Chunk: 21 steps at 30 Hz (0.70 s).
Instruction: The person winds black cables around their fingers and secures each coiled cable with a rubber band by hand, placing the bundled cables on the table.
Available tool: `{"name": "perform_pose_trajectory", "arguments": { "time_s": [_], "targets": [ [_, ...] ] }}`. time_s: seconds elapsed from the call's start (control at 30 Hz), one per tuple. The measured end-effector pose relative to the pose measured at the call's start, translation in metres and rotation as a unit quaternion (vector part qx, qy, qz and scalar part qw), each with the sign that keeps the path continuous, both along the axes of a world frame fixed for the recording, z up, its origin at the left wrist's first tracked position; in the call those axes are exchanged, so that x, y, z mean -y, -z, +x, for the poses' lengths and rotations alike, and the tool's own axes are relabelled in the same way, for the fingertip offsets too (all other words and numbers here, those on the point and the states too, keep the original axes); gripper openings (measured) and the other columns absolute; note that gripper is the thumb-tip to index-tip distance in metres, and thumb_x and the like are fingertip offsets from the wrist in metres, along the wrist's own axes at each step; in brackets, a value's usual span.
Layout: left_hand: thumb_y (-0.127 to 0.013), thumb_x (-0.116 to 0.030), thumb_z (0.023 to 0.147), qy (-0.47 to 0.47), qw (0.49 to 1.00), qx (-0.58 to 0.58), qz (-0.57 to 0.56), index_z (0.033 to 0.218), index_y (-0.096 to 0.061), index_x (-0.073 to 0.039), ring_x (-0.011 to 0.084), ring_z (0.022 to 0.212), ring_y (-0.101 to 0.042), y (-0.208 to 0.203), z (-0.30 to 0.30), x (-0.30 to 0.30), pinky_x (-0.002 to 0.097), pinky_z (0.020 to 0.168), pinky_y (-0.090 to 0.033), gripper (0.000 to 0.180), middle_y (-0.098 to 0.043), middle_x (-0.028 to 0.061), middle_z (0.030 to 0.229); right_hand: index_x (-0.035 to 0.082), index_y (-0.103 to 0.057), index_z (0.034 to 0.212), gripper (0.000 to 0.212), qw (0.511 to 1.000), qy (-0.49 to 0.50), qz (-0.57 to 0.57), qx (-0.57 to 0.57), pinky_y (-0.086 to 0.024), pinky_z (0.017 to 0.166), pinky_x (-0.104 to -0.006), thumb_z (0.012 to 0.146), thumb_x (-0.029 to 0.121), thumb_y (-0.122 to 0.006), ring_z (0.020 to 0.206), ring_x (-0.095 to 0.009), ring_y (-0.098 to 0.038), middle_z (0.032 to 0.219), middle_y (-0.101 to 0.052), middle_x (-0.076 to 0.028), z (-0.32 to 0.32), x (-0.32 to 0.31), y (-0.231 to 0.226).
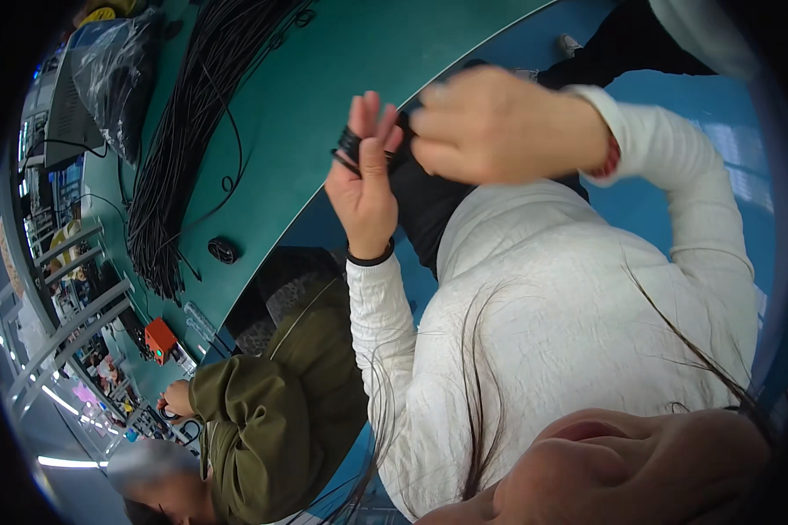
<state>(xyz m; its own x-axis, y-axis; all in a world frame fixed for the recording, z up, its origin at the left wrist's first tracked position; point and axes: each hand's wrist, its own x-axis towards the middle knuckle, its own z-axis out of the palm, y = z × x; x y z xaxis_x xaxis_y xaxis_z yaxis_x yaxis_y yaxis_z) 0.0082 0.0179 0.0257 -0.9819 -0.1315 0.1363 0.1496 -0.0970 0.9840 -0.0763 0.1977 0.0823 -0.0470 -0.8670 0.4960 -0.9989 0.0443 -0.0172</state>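
Observation:
Several loops of thin black cable [348, 147] are wound round the fingers of my left hand [365, 197], which is raised past the table's edge. Its thumb presses toward the loops. Close by on the right, my right hand [508, 127] is curled, its fingers bent inward and slightly smeared by motion. Whatever it pinches is hidden behind the fingers. On the green table [341, 52] lies a long bundle of loose black cables [184, 131], and near the edge sits a small coil of black cable [223, 250].
A clear plastic bag [114, 83] with dark contents lies beyond the bundle. To my left sits a co-worker in an olive jacket [280, 411], one hand [177, 398] near a black cable. An orange box [159, 339] and metal racks [70, 324] stand farther along the table.

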Motion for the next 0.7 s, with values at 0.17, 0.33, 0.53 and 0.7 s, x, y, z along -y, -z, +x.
{"name": "perform_pose_trajectory", "arguments": {
  "time_s": [0.17, 0.33, 0.53, 0.7],
  "targets": [
    [-0.039, -0.028, 0.101, 0.094, 0.992, 0.052, 0.07, 0.122, -0.047, 0.009, 0.0261, 0.088, -0.065, -0.004, 0.008, -0.014, 0.0329, 0.079, -0.05, 0.043, -0.061, 0.0206, 0.112, 0.004, -0.058, 0.087, 0.013, 0.95, -0.095, -0.009, 0.298, -0.051, 0.068, -0.0313, 0.088, 0.017, -0.056, 0.085, -0.021, -0.061, 0.094, -0.063, -0.009, -0.052, 0.019, 0.034],
    [-0.043, -0.023, 0.1, 0.133, 0.987, 0.048, 0.077, 0.114, -0.053, 0.008, 0.0219, 0.081, -0.065, 0.009, 0.006, -0.003, 0.0328, 0.076, -0.051, 0.036, -0.061, 0.0072, 0.078, 0.001, -0.051, 0.115, 0.035, 0.685, -0.105, 0.016, 0.721, -0.05, 0.081, -0.0271, 0.1, 0.029, -0.037, 0.096, -0.015, -0.061, 0.115, -0.059, -0.01, -0.038, 0.031, 0.065],
    [-0.049, -0.024, 0.097, 0.169, 0.967, 0.049, 0.185, 0.119, -0.053, 0.004, 0.0253, 0.09, -0.062, 0.019, -0.003, -0.008, 0.0338, 0.081, -0.048, 0.035, -0.055, 0.0038, 0.082, 0.002, -0.04, 0.137, 0.085, 0.439, -0.165, -0.003, 0.883, -0.042, 0.052, -0.0131, 0.091, 0.069, -0.014, 0.048, -0.001, -0.048, 0.056, -0.05, 0.005, -0.017, 0.038, 0.073],
    [-0.05, -0.019, 0.097, 0.192, 0.961, 0.054, 0.192, 0.105, -0.055, 0.004, 0.0249, 0.091, -0.061, 0.023, -0.008, -0.006, 0.0349, 0.082, -0.048, 0.025, -0.055, 0.0056, 0.086, 0.003, -0.048, 0.131, 0.073, 0.459, -0.16, -0.055, 0.872, -0.037, 0.043, -0.0153, 0.09, 0.062, -0.042, 0.042, -0.003, -0.041, 0.06, -0.052, 0.002, -0.016, 0.037, 0.076]
  ]
}}
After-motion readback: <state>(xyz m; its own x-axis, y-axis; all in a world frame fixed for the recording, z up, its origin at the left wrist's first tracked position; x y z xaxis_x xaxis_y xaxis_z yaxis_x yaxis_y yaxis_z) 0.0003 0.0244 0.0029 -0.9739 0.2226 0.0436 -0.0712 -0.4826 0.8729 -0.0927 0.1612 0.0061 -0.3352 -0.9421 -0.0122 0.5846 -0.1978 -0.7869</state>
